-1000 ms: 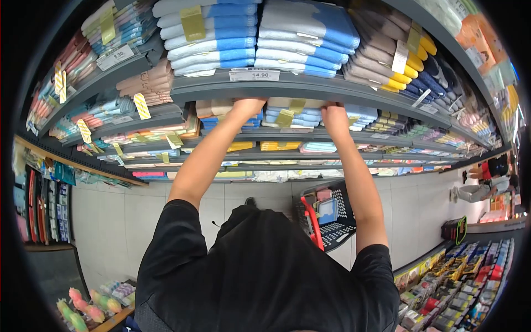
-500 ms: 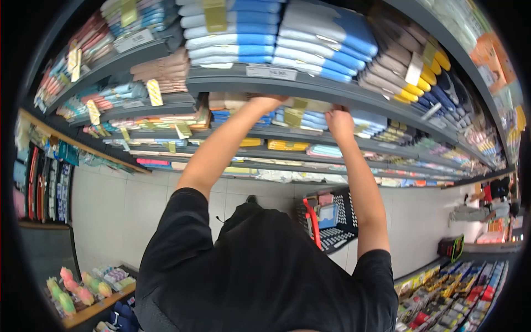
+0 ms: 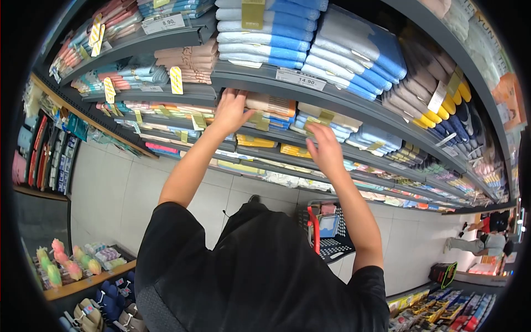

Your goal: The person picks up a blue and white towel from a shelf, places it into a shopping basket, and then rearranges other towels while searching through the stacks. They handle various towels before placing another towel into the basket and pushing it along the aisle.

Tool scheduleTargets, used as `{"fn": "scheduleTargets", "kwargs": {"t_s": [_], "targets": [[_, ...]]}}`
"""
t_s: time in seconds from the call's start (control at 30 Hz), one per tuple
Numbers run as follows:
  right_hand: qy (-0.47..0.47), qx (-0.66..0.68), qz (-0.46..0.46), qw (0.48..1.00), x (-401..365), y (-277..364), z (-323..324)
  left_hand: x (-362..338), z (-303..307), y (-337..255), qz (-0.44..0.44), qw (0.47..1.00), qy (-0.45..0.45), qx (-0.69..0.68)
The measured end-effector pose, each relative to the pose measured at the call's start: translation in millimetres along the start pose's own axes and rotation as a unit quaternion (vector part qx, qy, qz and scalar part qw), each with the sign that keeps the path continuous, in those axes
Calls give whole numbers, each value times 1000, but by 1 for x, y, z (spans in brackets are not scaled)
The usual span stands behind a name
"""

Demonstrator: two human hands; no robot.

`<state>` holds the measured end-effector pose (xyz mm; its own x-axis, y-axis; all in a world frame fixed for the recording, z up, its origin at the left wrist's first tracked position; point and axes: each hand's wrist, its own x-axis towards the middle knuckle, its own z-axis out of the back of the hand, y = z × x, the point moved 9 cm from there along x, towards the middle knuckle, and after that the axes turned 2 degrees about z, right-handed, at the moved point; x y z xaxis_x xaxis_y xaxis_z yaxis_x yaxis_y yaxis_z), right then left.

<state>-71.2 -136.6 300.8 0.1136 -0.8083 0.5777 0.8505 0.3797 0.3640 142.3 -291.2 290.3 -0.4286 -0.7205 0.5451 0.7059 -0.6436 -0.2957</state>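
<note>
My left hand (image 3: 231, 115) reaches under the upper shelf to the left end of a stack of folded beige-and-orange towels (image 3: 270, 103). Its fingers are stretched out, with the thumb apart, and the fingertips overlap the stack's side. Farther right, my right hand (image 3: 325, 146) hangs in front of a pile of pale blue folded towels (image 3: 333, 123), its fingers spread near a gold paper band (image 3: 322, 118). Above both, stacks of blue-and-white towels (image 3: 265, 36) sit over a price tag (image 3: 300, 78).
A black shopping basket (image 3: 344, 235) with a red handle (image 3: 316, 229) stands on the floor to my right, holding packaged goods. Grey-and-yellow towels (image 3: 423, 88) fill the upper shelf's right end. Slippers (image 3: 88, 315) lie low on the left. Another person (image 3: 478, 243) is far right.
My left hand has moved left along the shelf to the beige-and-orange stack. My right hand has come back from the pale blue towels, its fingers now apart. The view has shifted.
</note>
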Motion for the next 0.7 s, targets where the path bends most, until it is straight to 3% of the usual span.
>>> {"fn": "scheduleTargets", "kwargs": {"t_s": [0.1, 0.2, 0.3, 0.4, 0.5, 0.6, 0.7], "targets": [[6, 15, 32, 999, 33, 9, -29, -8, -18, 30, 119, 989, 46, -73], [70, -32, 3, 997, 62, 6, -65, -12, -42, 56, 157, 980, 4, -126], [180, -113, -47, 976, 82, -5, -103, -7, -40, 58, 134, 970, -68, -193], [166, -195, -40, 966, 91, -29, -132, -2, -25, 51, 197, 931, -53, -302], [116, -240, 10, 964, 95, -27, -127, -5, -29, 58, 190, 900, -116, -374], [75, -226, 32, 971, 100, -22, -118, -5, -32, 55, 245, 887, -6, -391], [134, -183, -60, 972, 112, -34, -115, 0, -60, 72, 182, 873, -60, -449]]}}
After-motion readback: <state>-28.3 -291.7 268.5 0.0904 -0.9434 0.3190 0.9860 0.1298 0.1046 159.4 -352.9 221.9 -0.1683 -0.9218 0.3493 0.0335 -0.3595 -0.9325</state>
